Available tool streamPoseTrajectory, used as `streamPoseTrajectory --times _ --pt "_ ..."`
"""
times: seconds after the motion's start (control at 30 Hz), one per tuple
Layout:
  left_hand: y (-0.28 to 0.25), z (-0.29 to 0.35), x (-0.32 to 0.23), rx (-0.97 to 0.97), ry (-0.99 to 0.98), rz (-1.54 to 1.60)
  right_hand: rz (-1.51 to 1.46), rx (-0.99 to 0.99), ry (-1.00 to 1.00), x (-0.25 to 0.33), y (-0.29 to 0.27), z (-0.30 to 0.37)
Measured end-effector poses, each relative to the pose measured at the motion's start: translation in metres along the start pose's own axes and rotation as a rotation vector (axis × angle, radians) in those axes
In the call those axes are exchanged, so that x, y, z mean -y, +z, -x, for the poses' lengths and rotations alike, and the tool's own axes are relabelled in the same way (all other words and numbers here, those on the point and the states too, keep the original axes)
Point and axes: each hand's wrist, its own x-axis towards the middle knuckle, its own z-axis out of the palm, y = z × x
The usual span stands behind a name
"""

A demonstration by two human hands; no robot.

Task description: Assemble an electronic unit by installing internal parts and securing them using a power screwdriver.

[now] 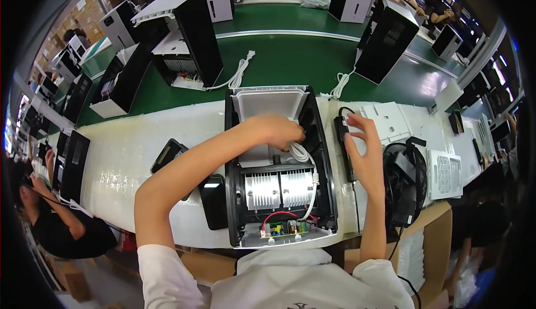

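In front of me lies an opened appliance housing, black-sided with a white inner panel. Inside it are finned metal heat sinks and, at its near end, a circuit board with red and white wires. My left hand reaches into the far half, fingers curled over a bundled white power cord; its fingertips are partly hidden. Just right of the housing is a slim black electric screwdriver with a cord at its top. Beside it is my right hand, thumb and fingers apart, fingertips at the tool's edge.
Left of the housing lie a black phone-like device and a dark tray-like part. To the right are a black fan, a white grille and a white panel. Taller housings stand on the green conveyor. Other people work nearby.
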Motion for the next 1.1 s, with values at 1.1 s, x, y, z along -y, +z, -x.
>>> streamPoseTrajectory --times 1.1 --pt "0.035 0.071 -0.161 -0.371 0.201 0.271 -0.372 -0.057 0.186 0.027 0.02 0.159"
